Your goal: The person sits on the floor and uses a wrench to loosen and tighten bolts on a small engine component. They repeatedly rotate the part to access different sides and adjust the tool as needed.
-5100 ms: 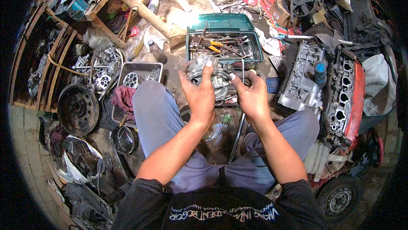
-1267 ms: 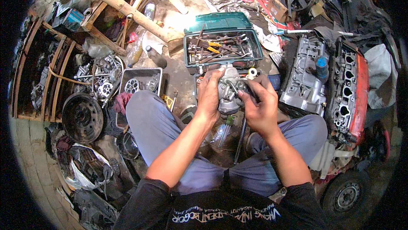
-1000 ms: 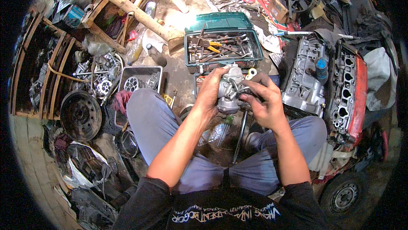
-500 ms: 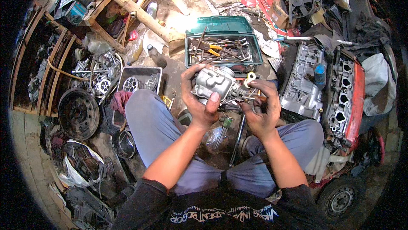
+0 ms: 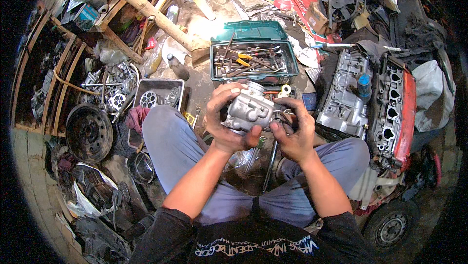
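Above my lap I hold a silver cast-metal carburetor (image 5: 250,111), its round collar tilted toward the toolbox. My left hand (image 5: 223,117) wraps around its left side, the thumb along the near edge. At its right end, my right hand (image 5: 296,126) grips with bent fingers and thumb; the small linkage parts there are partly covered by the fingers. Just beyond stands an open green toolbox (image 5: 213,71) full of wrenches and yellow-handled pliers (image 5: 240,58). A cream-coloured ring (image 5: 286,90) shows past my right fingertips.
To the right lie a silver engine cover (image 5: 343,98) and a cylinder head (image 5: 387,112) beside a red panel. A grey tray (image 5: 183,88) of metal parts and a steel wheel rim (image 5: 90,132) are at left. A long bar (image 5: 271,166) lies between my legs.
The carburetor has turned, its collar now tipped upward and away. My right hand has moved in from the linkage to grip its right end.
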`<state>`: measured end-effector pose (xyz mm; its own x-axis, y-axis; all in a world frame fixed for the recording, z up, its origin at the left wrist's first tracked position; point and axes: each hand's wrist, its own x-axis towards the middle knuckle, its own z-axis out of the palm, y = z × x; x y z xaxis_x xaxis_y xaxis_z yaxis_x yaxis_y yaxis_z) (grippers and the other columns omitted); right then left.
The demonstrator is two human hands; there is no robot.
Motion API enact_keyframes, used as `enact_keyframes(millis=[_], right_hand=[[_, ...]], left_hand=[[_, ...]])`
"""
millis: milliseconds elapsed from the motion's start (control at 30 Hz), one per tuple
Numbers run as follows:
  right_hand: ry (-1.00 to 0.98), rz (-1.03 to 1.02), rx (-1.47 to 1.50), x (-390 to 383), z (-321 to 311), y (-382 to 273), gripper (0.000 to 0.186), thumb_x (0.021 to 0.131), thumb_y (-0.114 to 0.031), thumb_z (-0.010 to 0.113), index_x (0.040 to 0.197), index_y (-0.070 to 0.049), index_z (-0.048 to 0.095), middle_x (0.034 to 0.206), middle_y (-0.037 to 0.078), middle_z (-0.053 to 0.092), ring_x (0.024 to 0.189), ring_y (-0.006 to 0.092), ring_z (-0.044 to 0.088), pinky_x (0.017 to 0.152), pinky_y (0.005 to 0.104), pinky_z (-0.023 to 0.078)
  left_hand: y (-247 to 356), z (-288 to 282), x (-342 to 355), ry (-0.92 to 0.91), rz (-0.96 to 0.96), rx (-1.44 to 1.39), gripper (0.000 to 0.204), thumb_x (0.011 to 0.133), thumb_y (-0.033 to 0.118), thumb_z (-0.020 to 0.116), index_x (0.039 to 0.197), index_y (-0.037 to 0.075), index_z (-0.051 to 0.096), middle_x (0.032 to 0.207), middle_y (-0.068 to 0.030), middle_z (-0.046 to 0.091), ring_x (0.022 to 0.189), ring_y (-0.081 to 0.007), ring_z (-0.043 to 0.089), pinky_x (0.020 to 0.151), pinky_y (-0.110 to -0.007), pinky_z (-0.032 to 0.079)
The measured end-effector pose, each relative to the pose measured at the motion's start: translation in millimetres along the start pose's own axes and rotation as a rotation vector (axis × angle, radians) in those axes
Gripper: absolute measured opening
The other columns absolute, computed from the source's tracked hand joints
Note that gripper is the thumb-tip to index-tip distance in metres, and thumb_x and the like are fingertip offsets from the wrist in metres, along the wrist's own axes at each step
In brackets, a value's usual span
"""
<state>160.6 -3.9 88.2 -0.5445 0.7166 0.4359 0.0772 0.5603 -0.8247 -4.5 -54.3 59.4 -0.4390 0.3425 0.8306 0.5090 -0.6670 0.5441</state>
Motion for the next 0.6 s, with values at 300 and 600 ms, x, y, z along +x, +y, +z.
enact_keyframes(millis=[300, 600], right_hand=[[-0.068, 0.277, -0.036, 4.9, -0.6, -17.7, 0.033, 0.082, -0.007, 0.077, 0.111, 0.001, 0.063, 0.093, 0.011, 0.069, 0.084, 0.0132, 0.065, 0.068, 0.0286, 0.054], [0.026, 0.233, -0.114, 3.7, 4.7, -2.8, 0.025, 0.081, -0.015, 0.079, 0.099, 0.000, 0.068, 0.068, 0.004, 0.063, 0.057, 0.0082, 0.055, 0.052, 0.0270, 0.045]], left_hand=[[-2.9, -3.9, 0.4, -0.016, 0.028, 0.040, 0.065, 0.078, 0.038, 0.079, 0.119, -0.002, 0.051, 0.104, -0.0205, 0.062, 0.094, -0.0311, 0.064, 0.084, -0.042, 0.053], [-3.4, 0.7, 10.3, -0.024, -0.299, 0.099, 0.061, 0.075, 0.041, 0.071, 0.113, -0.006, 0.059, 0.103, -0.0186, 0.066, 0.096, -0.0273, 0.067, 0.086, -0.036, 0.053]])
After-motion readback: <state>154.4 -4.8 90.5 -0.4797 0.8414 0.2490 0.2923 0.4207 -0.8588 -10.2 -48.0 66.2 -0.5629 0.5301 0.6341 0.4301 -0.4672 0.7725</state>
